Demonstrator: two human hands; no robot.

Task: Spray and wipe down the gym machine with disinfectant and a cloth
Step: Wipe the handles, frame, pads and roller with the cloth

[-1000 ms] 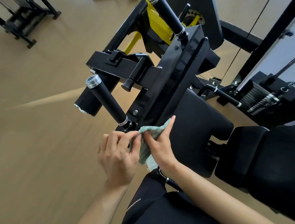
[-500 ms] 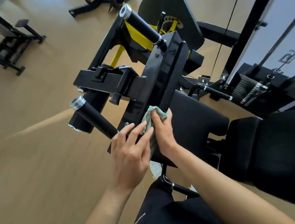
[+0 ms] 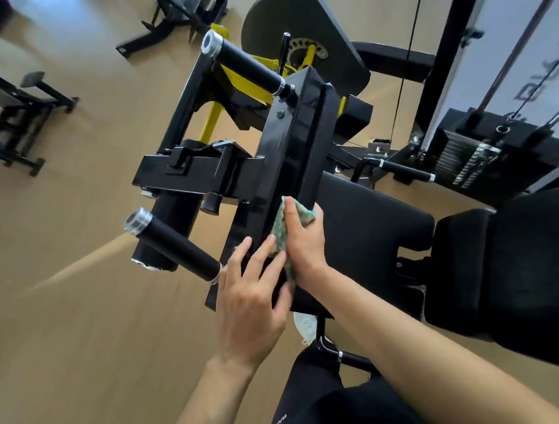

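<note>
My right grip (image 3: 304, 243) holds the green cloth (image 3: 278, 233). The thumb lies on top and the fingers curl over the cloth's far edge, pressing it against the glossy black frame bar (image 3: 288, 144) of the gym machine (image 3: 194, 171). The cloth sits bunched under that grip, low on the bar, and a strip of it hangs out toward my left grip (image 3: 248, 301).

The left grip is wide, with its fingers straight and spread flat on the frame's lower plate just beside the right one. Its fingertips (image 3: 269, 246) reach the loose edge of the cloth.

Just left of the left grip a black foam handle (image 3: 174, 247) with a silver end cap juts out, its base almost at the knuckles. A second such handle (image 3: 243, 64) stands well beyond both grips at the far end of the bar, with yellow frame parts (image 3: 212, 120) under it.

To the right of the right grip and touching the frame lies the black seat pad (image 3: 372, 224), and a thicker black pad (image 3: 516, 260) sits farther right. The weight stack (image 3: 471, 160) is well off to the far right. Below the wrists I see a black-clad leg (image 3: 320, 409) and something small and white (image 3: 305, 325) that I cannot make out. Tan flooring (image 3: 62, 312) spreads to the left.
</note>
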